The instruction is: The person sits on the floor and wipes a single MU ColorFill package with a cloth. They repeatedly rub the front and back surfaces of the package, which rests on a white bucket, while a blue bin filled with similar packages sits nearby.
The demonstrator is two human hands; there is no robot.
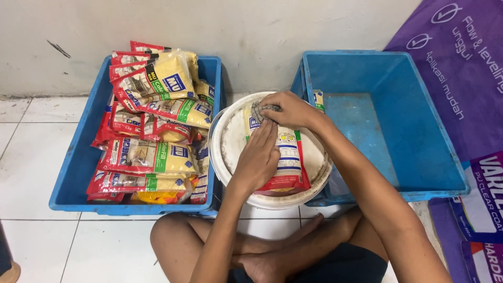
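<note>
A yellow, red and green powder pouch [287,166] lies flat on the lid of a white bucket [230,144] in front of me. My left hand [258,157] presses flat on the pouch's left side. At the pouch's top end, my right hand [291,109] grips a grey cloth [259,111] against it. I sit cross-legged on the tiled floor behind the bucket.
A blue crate [78,173] on the left is piled with several similar pouches [152,99]. A second blue crate [419,131] on the right holds one pouch [318,98] at its near-left corner. Purple printed sacks [466,63] lean at the far right. A white wall runs behind.
</note>
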